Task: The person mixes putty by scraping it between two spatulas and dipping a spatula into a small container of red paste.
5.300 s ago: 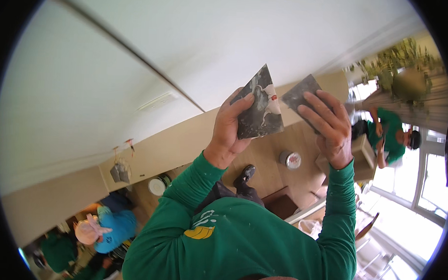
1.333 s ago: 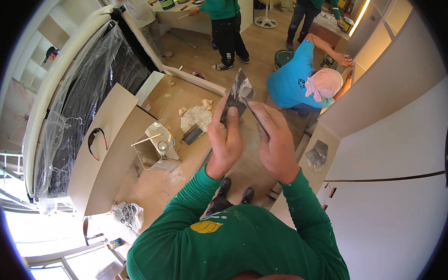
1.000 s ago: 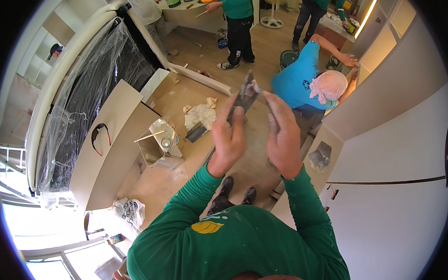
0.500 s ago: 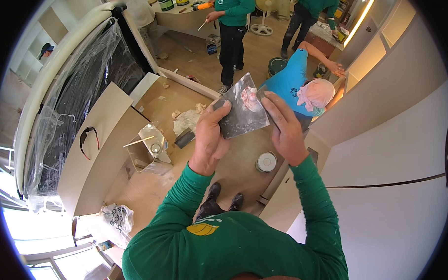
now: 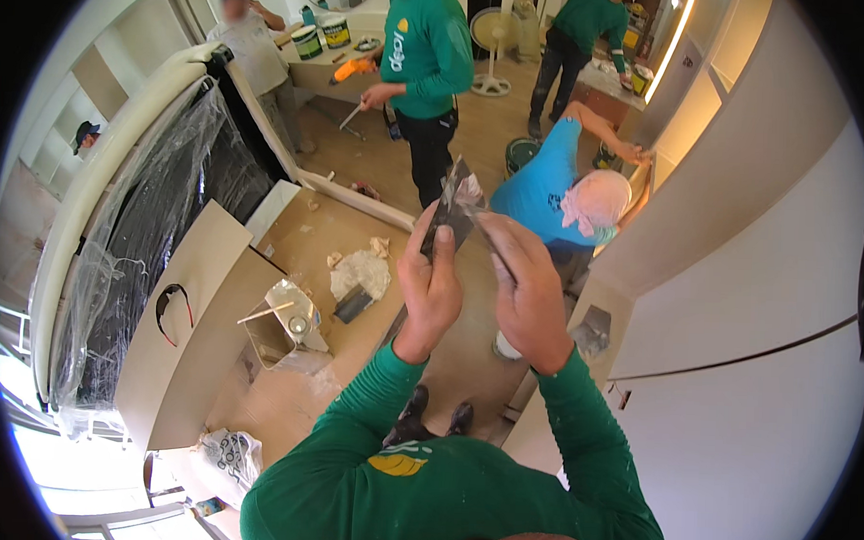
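Left fingers (image 5: 443,240) pinch smeared grey plate (image 5: 449,212) | right fingers (image 5: 521,241) pinch thin dark blade (image 5: 493,236) | white bag (image 5: 244,465): dark lettering (image 5: 226,449)

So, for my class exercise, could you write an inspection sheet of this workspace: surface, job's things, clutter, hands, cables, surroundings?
Surface: beige flat surface, whitish smears.
Job's things: dark grey flat plate, pale pinkish material near its tip; second thin grey plate, edge-on; contact unclear.
Clutter: crumpled off-white sheet, small dark rectangular plate at its edge; open square container, pale stick across it; black-and-red curved glasses.
Hands: left hand grips the dark grey flat plate, right hand the second.
Cables: nothing plainly seen.
Surroundings: person in blue shirt bending beside lit shelving; person in green shirt holding orange tool.
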The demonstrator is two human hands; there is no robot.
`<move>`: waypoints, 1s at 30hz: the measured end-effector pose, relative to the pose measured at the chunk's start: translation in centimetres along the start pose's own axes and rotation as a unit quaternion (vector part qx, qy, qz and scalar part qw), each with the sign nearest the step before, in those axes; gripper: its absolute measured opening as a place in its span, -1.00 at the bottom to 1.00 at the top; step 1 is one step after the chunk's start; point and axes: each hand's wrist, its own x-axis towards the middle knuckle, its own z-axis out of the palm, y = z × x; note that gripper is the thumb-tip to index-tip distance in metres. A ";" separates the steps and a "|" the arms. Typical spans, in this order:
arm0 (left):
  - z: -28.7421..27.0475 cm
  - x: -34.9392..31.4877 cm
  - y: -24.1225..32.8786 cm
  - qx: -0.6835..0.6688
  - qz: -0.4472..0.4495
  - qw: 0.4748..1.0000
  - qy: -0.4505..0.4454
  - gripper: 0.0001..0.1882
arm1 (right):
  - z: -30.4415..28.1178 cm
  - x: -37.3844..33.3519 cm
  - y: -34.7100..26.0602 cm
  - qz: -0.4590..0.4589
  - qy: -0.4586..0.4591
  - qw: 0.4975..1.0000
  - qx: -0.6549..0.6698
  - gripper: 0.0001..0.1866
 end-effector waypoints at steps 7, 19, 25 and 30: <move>-0.3 1.2 -1.8 0.016 -0.014 0.999 0.032 -0.59 | 0.6 0.4 1.0 0.016 -0.005 0.999 0.044 -0.52; -2.5 15.1 0.9 -0.353 -0.169 0.920 0.023 -0.68 | -0.4 10.3 4.6 0.057 -0.001 0.930 0.363 -0.57; -2.8 14.8 -1.6 -0.429 -0.247 0.869 0.012 -0.68 | 1.8 13.9 6.0 -0.096 0.015 0.981 0.167 -0.56; -2.5 16.5 -2.7 -0.423 -0.258 0.869 -0.001 -0.71 | 4.7 14.6 8.1 -0.106 -0.006 0.994 -0.007 -0.45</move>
